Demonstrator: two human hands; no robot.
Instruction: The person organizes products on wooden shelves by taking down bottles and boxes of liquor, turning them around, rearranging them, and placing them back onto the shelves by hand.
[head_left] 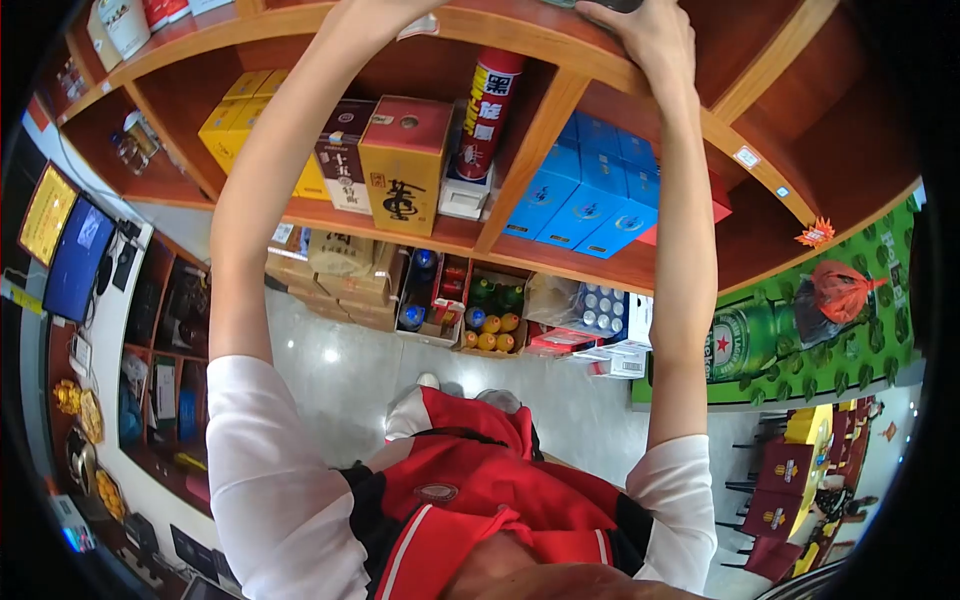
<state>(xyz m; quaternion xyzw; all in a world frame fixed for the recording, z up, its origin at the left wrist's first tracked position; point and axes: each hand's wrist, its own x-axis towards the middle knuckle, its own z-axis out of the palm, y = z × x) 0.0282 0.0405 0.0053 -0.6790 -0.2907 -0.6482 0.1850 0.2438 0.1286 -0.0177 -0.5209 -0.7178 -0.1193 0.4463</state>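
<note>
Both my arms reach up to the top shelf of a curved wooden shelf unit (590, 50). My left hand (385, 8) is at the upper edge of the view, with its fingers cut off, near a small white tag (418, 27) on the shelf edge. My right hand (655, 40) is over the same shelf edge, its thumb against a dark, glassy thing (610, 4) mostly out of view. On the shelf below stand yellow boxes (235, 125), a brown-and-gold box (405, 165), a red spray can (490, 115) and several blue boxes (590, 190).
Below the shelves, cartons (350, 285) and crates of bottles and cans (490, 320) stand on the grey floor (330, 370). A counter with a monitor (78, 260) is at left. At right are a green beer display (750, 345), a red plastic bag (840, 290) and tables (780, 480).
</note>
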